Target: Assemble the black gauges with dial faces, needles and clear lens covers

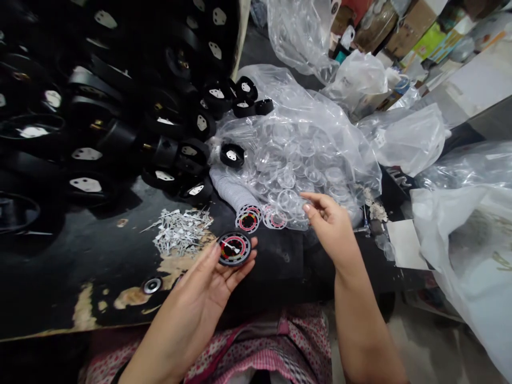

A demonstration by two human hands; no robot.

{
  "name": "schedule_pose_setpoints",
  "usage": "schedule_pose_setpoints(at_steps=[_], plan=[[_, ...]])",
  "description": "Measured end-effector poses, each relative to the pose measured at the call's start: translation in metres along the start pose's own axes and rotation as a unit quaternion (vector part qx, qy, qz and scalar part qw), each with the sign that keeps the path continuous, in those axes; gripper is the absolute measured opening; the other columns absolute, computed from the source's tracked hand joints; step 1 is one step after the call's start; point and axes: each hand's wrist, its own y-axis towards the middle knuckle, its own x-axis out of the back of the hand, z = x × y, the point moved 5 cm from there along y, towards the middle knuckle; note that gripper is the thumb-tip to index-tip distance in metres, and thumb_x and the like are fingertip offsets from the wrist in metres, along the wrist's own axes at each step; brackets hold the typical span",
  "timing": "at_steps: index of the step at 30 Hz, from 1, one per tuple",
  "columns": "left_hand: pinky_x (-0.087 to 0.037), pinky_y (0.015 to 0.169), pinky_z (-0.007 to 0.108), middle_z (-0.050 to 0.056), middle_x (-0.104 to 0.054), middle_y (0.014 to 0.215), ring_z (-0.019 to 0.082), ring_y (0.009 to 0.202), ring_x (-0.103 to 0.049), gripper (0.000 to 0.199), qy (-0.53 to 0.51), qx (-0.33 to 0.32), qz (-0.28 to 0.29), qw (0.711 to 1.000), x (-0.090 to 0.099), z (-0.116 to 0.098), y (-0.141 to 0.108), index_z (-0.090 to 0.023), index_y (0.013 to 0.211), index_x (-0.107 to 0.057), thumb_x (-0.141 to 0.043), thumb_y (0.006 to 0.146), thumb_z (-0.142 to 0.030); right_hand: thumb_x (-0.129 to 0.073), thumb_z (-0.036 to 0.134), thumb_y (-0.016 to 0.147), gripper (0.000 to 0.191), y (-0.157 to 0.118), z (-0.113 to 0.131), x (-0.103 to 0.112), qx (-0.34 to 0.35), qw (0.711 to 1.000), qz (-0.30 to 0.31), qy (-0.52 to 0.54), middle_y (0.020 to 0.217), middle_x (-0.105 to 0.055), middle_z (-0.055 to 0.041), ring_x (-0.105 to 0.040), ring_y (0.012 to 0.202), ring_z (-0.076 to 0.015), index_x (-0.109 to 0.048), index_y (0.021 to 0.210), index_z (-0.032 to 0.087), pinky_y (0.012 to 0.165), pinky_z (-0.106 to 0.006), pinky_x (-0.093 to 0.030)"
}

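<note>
My left hand (218,274) holds a round black gauge (235,249), its dial facing up with a white pointer across red and yellow markings. Over the heap of clear plastic covers (308,146), my right hand (328,218) has thumb and forefinger closed at the edge of a clear round cover (290,202). A row of stacked printed dial discs (230,189) lies between the hands, with a few loose dials (248,220) at its near end. Left of the gauge is a pile of small grey pointers (180,232).
Many black gauge housings (86,184) crowd the left of the black table (132,208). A small metallic round part (152,286) lies near the front edge. Plastic bags (408,136), a white sack (464,256) and cardboard boxes (412,29) stand at the right and back.
</note>
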Motion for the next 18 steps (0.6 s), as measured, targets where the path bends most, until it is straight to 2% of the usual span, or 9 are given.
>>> schedule_pose_setpoints(at_steps=[4, 8, 11, 13, 15, 18], plan=[[-0.059, 0.098, 0.043, 0.010, -0.079, 0.111, 0.029, 0.113, -0.070, 0.027, -0.024, 0.007, 0.018, 1.000, 0.000, -0.001, -0.003, -0.019, 0.098, -0.077, -0.062, 0.094, -0.042, -0.058, 0.027, 0.089, 0.026, -0.005, 0.009, -0.006, 0.003, 0.999, 0.043, 0.000, 0.083, -0.061, -0.0022, -0.053, 0.066, -0.0129, -0.074, 0.108, 0.019, 0.065, -0.029, -0.048], [-0.055, 0.103, 0.046, 0.008, -0.076, 0.121, 0.031, 0.121, -0.066, 0.030, -0.026, 0.064, 0.068, 0.995, -0.008, 0.010, -0.005, -0.021, 0.105, -0.078, -0.063, 0.093, -0.044, -0.057, 0.027, 0.090, 0.026, -0.017, 0.021, -0.017, -0.011, 0.988, 0.141, 0.054, 0.079, -0.062, -0.0009, -0.054, 0.065, -0.0123, -0.073, 0.109, 0.019, 0.061, -0.026, -0.046], [-0.052, 0.106, 0.040, 0.006, -0.077, 0.120, 0.027, 0.121, -0.066, 0.030, -0.031, 0.020, 0.056, 0.998, -0.011, 0.008, -0.002, -0.022, 0.105, -0.078, -0.065, 0.092, -0.044, -0.057, 0.024, 0.092, 0.025, -0.026, 0.026, -0.025, 0.007, 0.983, 0.179, 0.048, 0.085, -0.065, -0.0017, -0.058, 0.072, -0.0132, -0.073, 0.111, 0.020, 0.067, -0.027, -0.048], [-0.050, 0.108, 0.036, 0.005, -0.076, 0.122, 0.026, 0.124, -0.064, 0.027, -0.006, -0.024, 0.046, 0.999, -0.011, 0.004, -0.001, -0.023, 0.106, -0.078, -0.067, 0.090, -0.042, -0.055, 0.019, 0.093, 0.025, -0.029, 0.025, -0.026, 0.032, 0.985, 0.171, 0.002, 0.091, -0.067, -0.0034, -0.061, 0.082, -0.0152, -0.073, 0.110, 0.020, 0.078, -0.031, -0.050], [-0.050, 0.107, 0.035, 0.005, -0.075, 0.125, 0.027, 0.128, -0.061, 0.025, 0.031, -0.045, 0.029, 0.998, -0.010, 0.002, 0.000, -0.024, 0.107, -0.077, -0.070, 0.088, -0.040, -0.053, 0.017, 0.094, 0.024, -0.029, 0.021, -0.022, 0.046, 0.988, 0.138, -0.049, 0.096, -0.067, -0.0055, -0.062, 0.089, -0.0173, -0.073, 0.109, 0.018, 0.086, -0.035, -0.049], [-0.051, 0.106, 0.033, 0.005, -0.074, 0.125, 0.028, 0.130, -0.059, 0.024, 0.063, -0.042, -0.006, 0.997, -0.005, 0.002, 0.000, -0.026, 0.105, -0.077, -0.074, 0.085, -0.039, -0.053, 0.019, 0.095, 0.024, -0.027, 0.016, -0.011, 0.040, 0.993, 0.093, -0.060, 0.093, -0.064, -0.0056, -0.060, 0.082, -0.0168, -0.072, 0.109, 0.017, 0.079, -0.033, -0.050]])
